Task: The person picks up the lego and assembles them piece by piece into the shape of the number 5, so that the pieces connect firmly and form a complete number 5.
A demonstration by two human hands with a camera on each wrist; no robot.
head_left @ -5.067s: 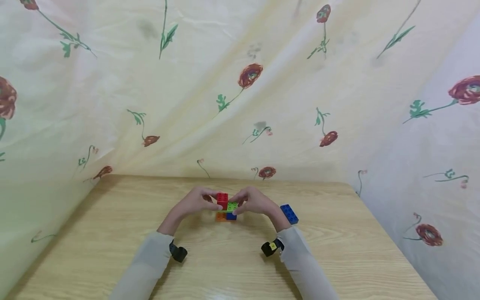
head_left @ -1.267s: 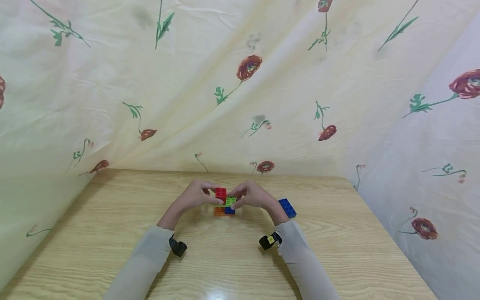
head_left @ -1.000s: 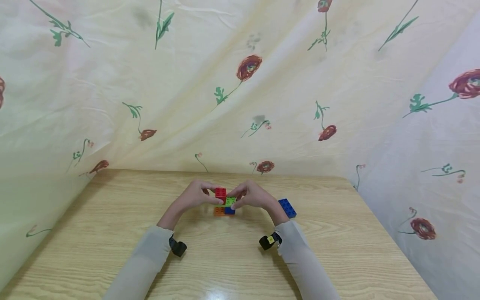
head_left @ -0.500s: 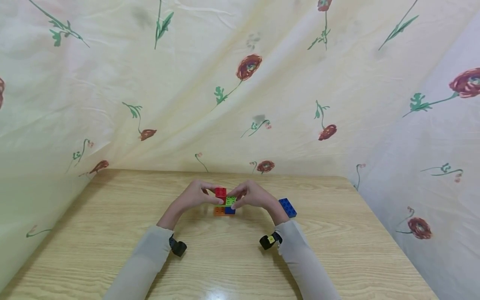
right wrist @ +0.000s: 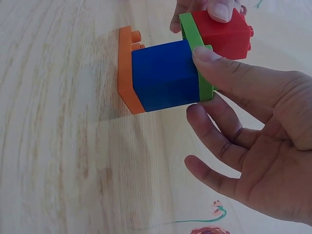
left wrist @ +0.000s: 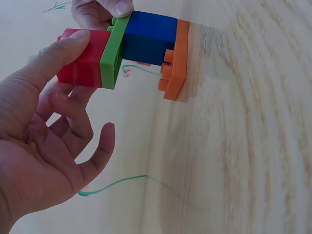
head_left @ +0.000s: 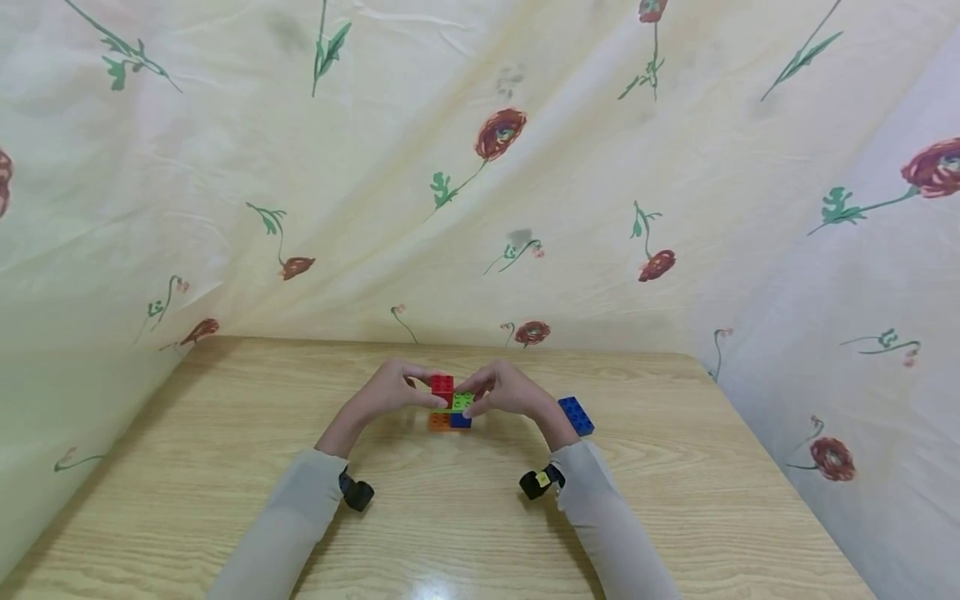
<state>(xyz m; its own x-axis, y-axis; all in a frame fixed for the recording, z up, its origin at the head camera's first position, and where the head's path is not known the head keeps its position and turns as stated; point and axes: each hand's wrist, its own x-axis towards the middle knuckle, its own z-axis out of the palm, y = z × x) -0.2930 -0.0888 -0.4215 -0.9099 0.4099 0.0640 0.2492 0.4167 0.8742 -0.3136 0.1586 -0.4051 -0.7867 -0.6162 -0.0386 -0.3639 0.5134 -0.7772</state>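
A toy building-brick stack stands on the table. Its base is a flat orange brick (right wrist: pixel 125 73), with a blue brick (right wrist: pixel 165 75) on the right half. Across the blue one lies a flat green brick (left wrist: pixel 111 66), overhanging to the left, and a red brick (left wrist: pixel 95 56) sits on that overhang. My left hand (head_left: pixel 386 392) pinches the red brick, thumb on the near face. The thumb and fingers of my right hand (head_left: pixel 512 392) pinch the green brick right above the blue one. In both wrist views the lower fingers hang free below the stack.
A loose blue brick (head_left: pixel 575 415) lies studs-up on the wooden table (head_left: pixel 442 525), beside my right wrist. A floral cloth (head_left: pixel 360 208) hangs behind the table and along its sides. Small black cameras (head_left: pixel 358 496) are strapped to both wrists.
The head view has tilted slightly downward since the earliest frame. Both hands keep the same hold, and the stack and the loose brick have not visibly moved.
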